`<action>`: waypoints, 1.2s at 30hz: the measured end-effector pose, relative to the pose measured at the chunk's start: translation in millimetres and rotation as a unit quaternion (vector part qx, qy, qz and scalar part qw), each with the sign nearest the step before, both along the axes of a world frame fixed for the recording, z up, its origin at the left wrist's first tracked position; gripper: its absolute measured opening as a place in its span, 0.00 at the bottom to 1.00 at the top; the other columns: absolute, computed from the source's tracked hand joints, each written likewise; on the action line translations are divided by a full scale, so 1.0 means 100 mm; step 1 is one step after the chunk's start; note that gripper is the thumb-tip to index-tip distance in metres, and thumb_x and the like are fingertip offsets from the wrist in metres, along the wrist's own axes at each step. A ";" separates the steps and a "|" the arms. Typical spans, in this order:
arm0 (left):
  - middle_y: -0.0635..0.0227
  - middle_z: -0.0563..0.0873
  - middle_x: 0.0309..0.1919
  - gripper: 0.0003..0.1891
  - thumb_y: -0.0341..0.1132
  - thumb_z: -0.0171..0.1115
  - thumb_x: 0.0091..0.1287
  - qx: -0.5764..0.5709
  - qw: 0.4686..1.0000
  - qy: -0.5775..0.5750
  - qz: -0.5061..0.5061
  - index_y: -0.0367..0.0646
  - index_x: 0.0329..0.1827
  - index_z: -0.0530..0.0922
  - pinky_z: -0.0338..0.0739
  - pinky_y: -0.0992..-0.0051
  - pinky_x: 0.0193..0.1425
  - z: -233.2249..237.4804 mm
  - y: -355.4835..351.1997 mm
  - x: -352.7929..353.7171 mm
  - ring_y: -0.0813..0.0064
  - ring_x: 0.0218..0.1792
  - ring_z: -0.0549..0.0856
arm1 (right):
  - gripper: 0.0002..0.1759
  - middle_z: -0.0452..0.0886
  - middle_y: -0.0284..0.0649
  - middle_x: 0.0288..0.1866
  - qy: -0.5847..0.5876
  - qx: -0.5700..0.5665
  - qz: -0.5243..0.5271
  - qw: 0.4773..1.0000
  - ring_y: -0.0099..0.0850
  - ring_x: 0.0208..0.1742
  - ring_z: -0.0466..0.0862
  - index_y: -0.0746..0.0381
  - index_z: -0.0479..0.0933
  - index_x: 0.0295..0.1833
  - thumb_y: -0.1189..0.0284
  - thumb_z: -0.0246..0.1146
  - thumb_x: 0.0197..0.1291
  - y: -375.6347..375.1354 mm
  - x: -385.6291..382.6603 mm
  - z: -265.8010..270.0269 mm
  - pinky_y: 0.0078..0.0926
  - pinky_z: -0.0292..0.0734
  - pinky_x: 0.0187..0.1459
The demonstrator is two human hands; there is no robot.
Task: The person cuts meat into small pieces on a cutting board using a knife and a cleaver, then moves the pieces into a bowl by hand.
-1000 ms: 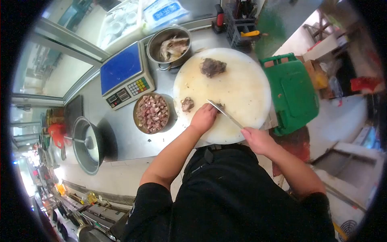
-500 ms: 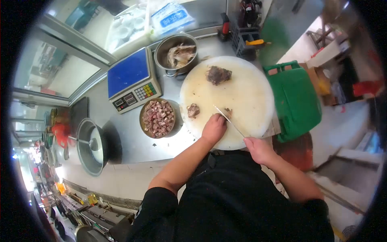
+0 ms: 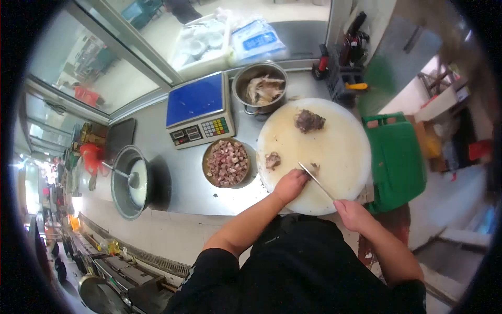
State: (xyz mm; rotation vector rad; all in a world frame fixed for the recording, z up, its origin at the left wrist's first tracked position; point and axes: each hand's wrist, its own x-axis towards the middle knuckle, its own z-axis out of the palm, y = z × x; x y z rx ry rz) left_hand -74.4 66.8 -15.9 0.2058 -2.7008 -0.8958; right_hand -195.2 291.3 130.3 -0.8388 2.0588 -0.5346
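Note:
On a round white cutting board [image 3: 340, 141], my right hand [image 3: 354, 214] grips a knife [image 3: 320, 184] by its handle. The narrow blade slants up and left beside a small dark piece of meat [image 3: 315, 168]. My left hand [image 3: 292, 186] is closed on that piece, its fingers close to the blade; they partly hide the meat. A small chunk of meat [image 3: 272, 160] lies to the left on the board, and a larger dark chunk [image 3: 309, 121] rests near the far edge. Left of the board stands a round bowl of diced meat [image 3: 227, 163].
A pot [image 3: 260, 88] holding bones or scraps stands behind the board, beside a blue-topped scale [image 3: 197, 107]. At the left is a basin with a ladle [image 3: 134, 180]. A green bin [image 3: 397, 162] stands right of the board. A knife rack [image 3: 345, 78] is at the back.
The camera view has shifted, so everything appears farther right and slightly lower. Both hands stay at the same spot on the board, with the knife still against the meat.

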 end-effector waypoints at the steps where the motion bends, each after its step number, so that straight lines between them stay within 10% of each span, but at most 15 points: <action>1: 0.58 0.86 0.45 0.11 0.31 0.65 0.62 0.014 1.000 -0.006 -0.008 0.44 0.47 0.85 0.82 0.62 0.53 0.03 -0.02 -0.01 0.55 0.47 0.85 | 0.29 0.85 0.61 0.44 0.001 -0.008 0.005 1.000 0.57 0.49 0.85 0.68 0.81 0.54 0.52 0.48 0.77 -0.05 0.00 -0.04 0.46 0.78 0.53; 36: 0.60 0.85 0.42 0.08 0.30 0.60 0.62 0.001 0.999 0.004 0.037 0.41 0.41 0.83 0.80 0.63 0.52 0.01 0.00 0.09 0.57 0.46 0.82 | 0.31 0.83 0.63 0.45 0.037 0.005 0.018 0.999 0.62 0.50 0.82 0.69 0.81 0.49 0.51 0.46 0.77 -0.41 0.17 -0.30 0.52 0.76 0.54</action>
